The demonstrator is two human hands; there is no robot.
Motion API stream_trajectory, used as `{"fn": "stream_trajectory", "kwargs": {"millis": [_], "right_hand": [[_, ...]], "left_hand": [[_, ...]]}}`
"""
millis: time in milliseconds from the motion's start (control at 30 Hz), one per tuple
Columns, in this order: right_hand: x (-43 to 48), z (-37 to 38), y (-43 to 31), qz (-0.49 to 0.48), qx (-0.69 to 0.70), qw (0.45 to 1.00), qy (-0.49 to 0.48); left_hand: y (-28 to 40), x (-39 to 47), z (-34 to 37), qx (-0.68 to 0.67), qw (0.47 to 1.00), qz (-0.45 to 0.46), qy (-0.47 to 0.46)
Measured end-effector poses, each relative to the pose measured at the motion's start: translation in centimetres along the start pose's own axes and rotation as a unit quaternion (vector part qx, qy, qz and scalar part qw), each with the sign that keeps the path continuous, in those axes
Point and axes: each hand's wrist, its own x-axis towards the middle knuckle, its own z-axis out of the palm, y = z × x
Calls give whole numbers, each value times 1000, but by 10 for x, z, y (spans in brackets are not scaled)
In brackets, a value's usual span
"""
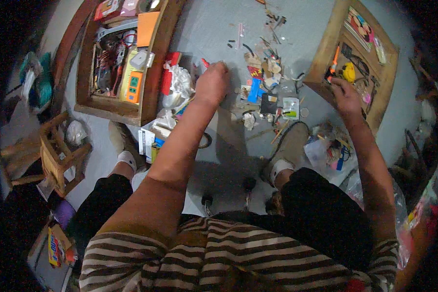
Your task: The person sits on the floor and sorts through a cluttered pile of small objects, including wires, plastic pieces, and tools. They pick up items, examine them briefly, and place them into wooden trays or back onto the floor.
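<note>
My left hand (213, 84) is curled above the floor between two wooden drawers, around a slim red object (205, 62) whose end sticks out past the fingers. My right hand (346, 96) reaches over the near-left corner of the right wooden drawer (323, 62). Its fingertips pinch the dark lower end of a narrow orange-and-black object (334, 60). Inside that drawer lie a yellow item (349, 72), dark curved pieces and a colourful printed packet (359, 25). Beside my left hand are crumpled white tissue (181, 81) and a red box (171, 73).
Small debris, a blue piece (254, 90) and a black square (268, 103) litter the floor (211, 33). The left drawer (111, 114) holds tools and an orange socket block (133, 87). A wooden stool (64, 157) stands left; a clear bag of scraps (317, 149) lies by my right shoe (290, 146).
</note>
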Motion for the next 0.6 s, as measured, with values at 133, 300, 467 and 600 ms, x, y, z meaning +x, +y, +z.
{"fn": "stream_trajectory", "kwargs": {"millis": [133, 300, 467, 600], "right_hand": [[-3, 9, -16, -9, 93, 996, -1], [-2, 12, -30, -9, 95, 995, -13], [-9, 2, -35, 31, 114, 992, -50], [-5, 8, -48, 99, 249, 958, -104]], "left_hand": [[52, 24, 26, 30, 987, 154, -46], [62, 47, 50, 91, 979, 151, -103], [36, 46, 43, 31, 980, 143, -132], [34, 29, 21, -312, 919, -63, -232]]}}
